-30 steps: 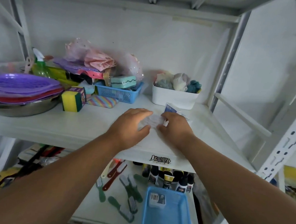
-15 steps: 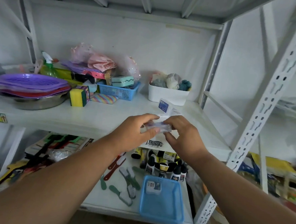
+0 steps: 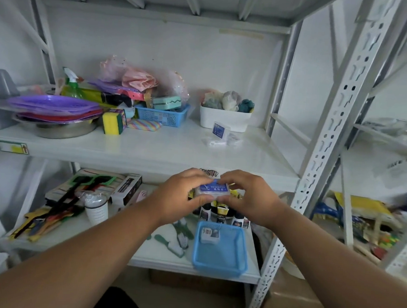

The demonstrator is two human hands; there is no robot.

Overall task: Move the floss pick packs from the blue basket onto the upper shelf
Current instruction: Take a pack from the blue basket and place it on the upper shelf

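Head view: floss pick pack [image 3: 212, 190] half-hidden by fingers [image 3: 197, 175]

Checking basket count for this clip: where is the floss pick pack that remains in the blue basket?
In the head view, the floss pick pack lies in the blue basket's far left corner, lower shelf, below both hands.

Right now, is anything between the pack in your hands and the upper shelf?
Nothing visible. Both hands hold the floss pick pack just below the upper shelf front edge; bare shelf lies ahead of the packs already placed.
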